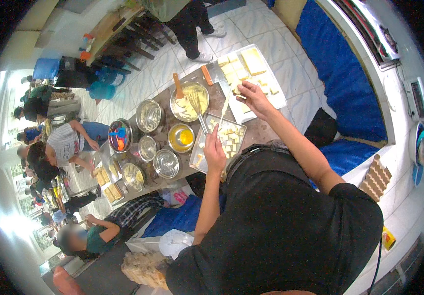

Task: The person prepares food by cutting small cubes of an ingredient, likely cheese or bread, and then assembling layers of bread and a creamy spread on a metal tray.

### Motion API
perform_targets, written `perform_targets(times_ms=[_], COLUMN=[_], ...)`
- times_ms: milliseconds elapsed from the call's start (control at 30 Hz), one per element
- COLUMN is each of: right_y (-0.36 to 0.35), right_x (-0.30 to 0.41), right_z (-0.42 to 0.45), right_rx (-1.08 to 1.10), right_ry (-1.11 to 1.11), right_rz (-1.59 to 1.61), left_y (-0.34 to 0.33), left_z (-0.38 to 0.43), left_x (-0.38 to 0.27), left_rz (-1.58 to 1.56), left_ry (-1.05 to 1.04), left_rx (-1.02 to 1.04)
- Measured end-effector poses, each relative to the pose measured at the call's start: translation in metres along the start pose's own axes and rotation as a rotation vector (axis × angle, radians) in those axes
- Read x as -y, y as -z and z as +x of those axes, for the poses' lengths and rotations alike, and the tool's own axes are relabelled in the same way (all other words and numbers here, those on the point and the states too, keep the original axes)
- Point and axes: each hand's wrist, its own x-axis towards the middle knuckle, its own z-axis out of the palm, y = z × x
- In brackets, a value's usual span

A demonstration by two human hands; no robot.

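Observation:
My left hand (215, 153) grips a narrow, cream-smeared spreading tool (225, 107), probably a spatula or knife, which points up and away. Between the fingertips of my right hand (255, 99) is a small piece of cake (236, 87) with pale cream on it, close to the tool's tip. Beneath that hand lies a white tray (279, 103) with cut cake squares and one larger cake slab (253, 62). Small pale cubes are scattered in a metal baking pan (206, 162) beside my left hand. A steel bowl of cream (197, 88) holds a whisk (196, 105) and a wooden-handled spatula (177, 84).
An orange-handled bench scraper (207, 75) rests by the white tray. Several steel bowls stand leftward on the table (182, 167), one with yellow contents (186, 137). Another cake tray (108, 184) sits at the far end. A person (188, 25) stands across the table; others are at left.

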Motion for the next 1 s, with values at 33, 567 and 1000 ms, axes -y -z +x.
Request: perform_targets(times_ms=[33, 567, 1000], right_y=[-0.001, -0.005, -0.01], right_x=[0.0, 0.0, 0.0], right_z=[0.0, 0.001, -0.004], right_rx=[-0.015, -0.054, 0.011], right_ry=[0.01, -0.013, -0.033], right_rz=[-0.002, 0.001, 0.03], left_y=[0.001, 0.005, 0.006], left_z=[-0.003, -0.008, -0.017], left_x=[0.002, -0.002, 0.001], left_rz=[0.015, 0.108, 0.103], left_ry=[-0.032, -0.12, -0.097], left_rx=[-0.004, -0.071, -0.114])
